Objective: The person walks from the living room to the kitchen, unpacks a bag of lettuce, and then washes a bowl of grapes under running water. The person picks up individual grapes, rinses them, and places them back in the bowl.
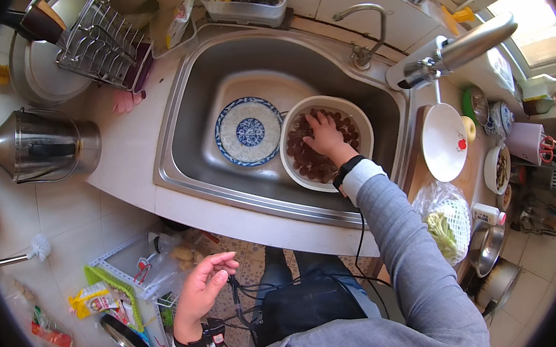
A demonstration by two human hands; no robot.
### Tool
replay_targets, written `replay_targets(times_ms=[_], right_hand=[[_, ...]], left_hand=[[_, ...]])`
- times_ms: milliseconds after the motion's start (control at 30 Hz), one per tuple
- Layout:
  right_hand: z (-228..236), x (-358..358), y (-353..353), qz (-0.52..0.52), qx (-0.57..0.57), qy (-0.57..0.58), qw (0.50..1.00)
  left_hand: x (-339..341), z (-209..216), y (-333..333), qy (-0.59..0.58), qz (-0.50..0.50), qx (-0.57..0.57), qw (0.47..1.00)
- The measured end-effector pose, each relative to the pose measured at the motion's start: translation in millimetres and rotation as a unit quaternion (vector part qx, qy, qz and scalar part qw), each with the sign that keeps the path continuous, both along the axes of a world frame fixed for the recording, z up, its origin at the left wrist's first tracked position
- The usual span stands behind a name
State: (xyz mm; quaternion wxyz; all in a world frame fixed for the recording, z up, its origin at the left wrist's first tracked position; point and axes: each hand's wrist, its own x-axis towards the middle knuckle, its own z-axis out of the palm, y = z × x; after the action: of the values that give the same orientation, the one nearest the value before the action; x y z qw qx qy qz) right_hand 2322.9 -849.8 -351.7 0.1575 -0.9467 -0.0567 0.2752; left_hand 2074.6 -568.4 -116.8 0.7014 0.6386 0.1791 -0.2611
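Observation:
My right hand (326, 136) reaches into a round white basin (367, 140) on the right side of the steel sink (192, 101). Its fingers are spread over many dark red grapes (310, 161), which seem to lie in water; it grips none that I can see. Left of the basin, a blue-and-white patterned plate (250, 131) rests on the sink floor. My left hand (202, 286) hangs in the air before my body, below the counter's front edge. Its fingers are loosely bent and apart, with nothing in them.
A curved faucet (381, 26) rises behind the sink. At right, a white bowl (444, 142) and bagged green vegetables (445, 228) sit near a wooden board. A metal pot (44, 144) and wire rack (98, 47) stand at left. Black cables (236, 303) hang near my left hand.

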Motion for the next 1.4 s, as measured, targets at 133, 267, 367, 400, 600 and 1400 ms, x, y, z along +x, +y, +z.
replay_targets(times_ms=[133,267,367,400,600,1400], right_hand=[[-19.5,-12.6,23.7,0.129,-0.052,-0.006,0.99],[-10.7,-44.8,10.5,0.293,-0.058,0.031,0.954],[-3.7,-46.1,-6.6,0.279,-0.104,0.022,0.954],[-3.3,-44.6,-9.5,0.228,-0.115,0.01,0.967],[-17.7,-43.8,-3.4,0.179,-0.108,0.007,0.978],[31.9,-29.1,-37.6,-0.324,0.517,0.411,0.677]], left_hand=[[-1.1,-6.7,-4.4,0.016,0.02,0.002,1.0],[2.6,-10.0,-8.2,0.033,0.025,-0.002,0.999],[6.8,-11.8,-8.8,0.029,0.026,0.003,0.999],[8.1,-12.6,-9.2,0.026,0.025,0.006,0.999],[10.1,-13.7,-16.1,0.023,0.027,0.019,0.999],[44.8,-9.0,-45.7,-0.026,-0.077,-0.019,0.996]])
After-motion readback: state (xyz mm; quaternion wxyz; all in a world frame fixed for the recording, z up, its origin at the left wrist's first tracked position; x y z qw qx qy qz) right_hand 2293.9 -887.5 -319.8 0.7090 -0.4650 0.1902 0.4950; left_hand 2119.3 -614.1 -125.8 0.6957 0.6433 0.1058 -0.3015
